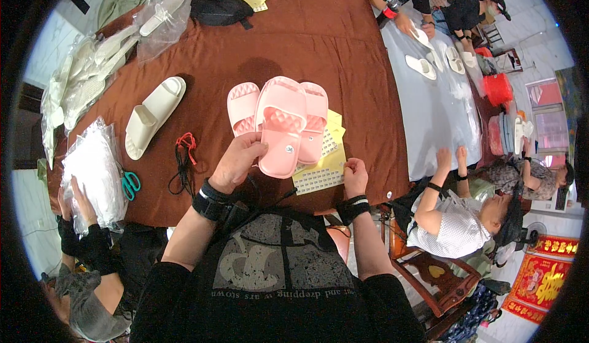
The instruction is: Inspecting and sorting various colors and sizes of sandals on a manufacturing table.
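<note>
My left hand (234,162) is closed on the heel end of a pink slipper (279,150), thumb on the footbed. A small round white sticker shows on that footbed. Partly covered by it are two more pink slippers, one on the left (242,105) and one on the right (315,119); the right one also bears a round sticker. Yellow sticker sheets (319,179) with rows of small printed labels lie partly under the slippers. At their right edge my right hand (356,177) has its fingers pinched together; whatever they hold is too small to make out.
On the brown tablecloth (313,30) are a cream slipper (154,117), a black-and-red cord (184,162), teal-handled scissors (130,185), a black pouch (222,7) and bagged slippers (92,73). A co-worker's hands (83,199) touch clear bags at left. Others sit at a grey-covered table (423,128).
</note>
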{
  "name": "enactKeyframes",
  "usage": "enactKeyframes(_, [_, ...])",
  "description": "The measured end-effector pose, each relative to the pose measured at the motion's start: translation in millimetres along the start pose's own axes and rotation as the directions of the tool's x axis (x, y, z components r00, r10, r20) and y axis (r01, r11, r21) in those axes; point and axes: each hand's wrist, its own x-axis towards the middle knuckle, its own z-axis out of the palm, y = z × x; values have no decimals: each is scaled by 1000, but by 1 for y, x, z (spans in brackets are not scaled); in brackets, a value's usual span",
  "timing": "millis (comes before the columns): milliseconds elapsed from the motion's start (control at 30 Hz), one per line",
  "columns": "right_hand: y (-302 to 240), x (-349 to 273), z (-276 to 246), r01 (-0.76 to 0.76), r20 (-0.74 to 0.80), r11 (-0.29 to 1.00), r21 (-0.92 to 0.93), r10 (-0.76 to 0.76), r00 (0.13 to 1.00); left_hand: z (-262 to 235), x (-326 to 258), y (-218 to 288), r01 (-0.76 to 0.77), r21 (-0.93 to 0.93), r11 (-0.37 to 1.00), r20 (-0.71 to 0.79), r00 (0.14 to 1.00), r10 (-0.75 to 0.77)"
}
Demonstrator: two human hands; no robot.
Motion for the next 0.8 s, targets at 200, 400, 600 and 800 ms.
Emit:
enactKeyframes(200, [-15, -3, -5, 24, -21, 999, 34, -23, 1000, 2, -4, 4, -19, 19, 1000, 11, 1000, 19])
enactKeyframes(400, [-77, -11, -16, 45, 90, 969, 241, -69, 994, 8, -8, 10, -31, 24, 999, 53, 998, 30])
enactKeyframes(600, [-147, -25, -2, -49, 386, 893, 447, -144, 911, 6, -4, -1, -65, 37, 997, 93, 994, 62])
enactKeyframes(800, [-181, -28, 12, -466, 714, 742, 483, -25, 700, 10, -8, 2, -78, 40, 996, 75, 994, 74])
